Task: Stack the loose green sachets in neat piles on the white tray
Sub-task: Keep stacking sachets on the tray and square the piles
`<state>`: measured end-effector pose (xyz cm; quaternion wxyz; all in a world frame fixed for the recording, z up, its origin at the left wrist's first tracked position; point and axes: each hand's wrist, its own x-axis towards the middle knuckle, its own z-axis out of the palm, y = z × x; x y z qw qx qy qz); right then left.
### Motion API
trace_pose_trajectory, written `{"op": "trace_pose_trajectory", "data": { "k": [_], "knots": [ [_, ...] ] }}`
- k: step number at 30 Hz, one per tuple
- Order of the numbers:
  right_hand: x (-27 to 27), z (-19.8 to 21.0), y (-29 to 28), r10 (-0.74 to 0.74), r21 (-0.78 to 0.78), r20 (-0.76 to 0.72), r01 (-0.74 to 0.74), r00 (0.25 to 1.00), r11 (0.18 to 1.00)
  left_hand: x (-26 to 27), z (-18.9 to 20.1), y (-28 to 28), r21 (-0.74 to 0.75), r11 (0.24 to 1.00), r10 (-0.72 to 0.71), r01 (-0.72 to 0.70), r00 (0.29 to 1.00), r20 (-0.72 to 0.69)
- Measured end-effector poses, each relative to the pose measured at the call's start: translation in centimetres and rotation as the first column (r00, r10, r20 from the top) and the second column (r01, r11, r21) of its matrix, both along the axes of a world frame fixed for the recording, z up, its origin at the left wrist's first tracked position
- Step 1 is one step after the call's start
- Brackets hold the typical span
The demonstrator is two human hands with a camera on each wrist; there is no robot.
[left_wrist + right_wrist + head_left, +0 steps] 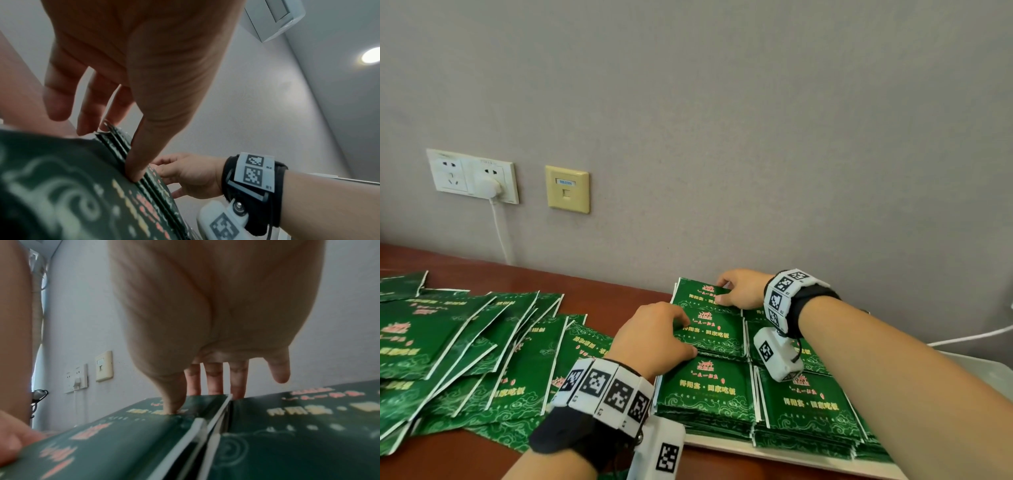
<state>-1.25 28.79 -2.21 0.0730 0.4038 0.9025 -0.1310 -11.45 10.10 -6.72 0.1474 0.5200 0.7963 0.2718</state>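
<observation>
Several neat piles of green sachets fill the white tray [774,452] at the lower right. My left hand [690,337] pinches the middle pile [715,334] of the left column, thumb on its near edge and fingers on its far edge. In the left wrist view the left hand [111,151] squeezes that pile's edge [115,142]. My right hand [719,292] grips the far pile [698,294]. In the right wrist view, the right hand [195,400] has its thumb on top and its fingers behind the far edge. Loose sachets [465,349] lie overlapping on the left.
The brown table [602,291] runs up to a grey wall just behind the tray. On the wall are a white double socket [472,176] with a plug and cable [500,233] and a beige data socket [567,189]. Another white cable [969,337] runs at the right.
</observation>
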Motion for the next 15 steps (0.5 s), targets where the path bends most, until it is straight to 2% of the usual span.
{"op": "trace_pose_trajectory", "data": {
  "k": [4,10,15],
  "knots": [
    [0.5,-0.2,0.0,-0.004,0.029,-0.036,0.005,0.999,1.000,0.0,0.1,0.0,-0.004,1.000,0.000,0.000,1.000,-0.003],
    [3.1,1.6,-1.9,0.062,0.145,-0.252,-0.025,0.966,0.989,-0.1,0.8,-0.3,-0.024,1.000,-0.009,0.009,1.000,-0.017],
    [8.1,2.9,-5.3,0.113,0.208,-0.243,-0.062,0.963,0.976,0.8,1.5,-0.7,-0.078,0.996,-0.050,0.046,0.997,-0.054]
  ]
}}
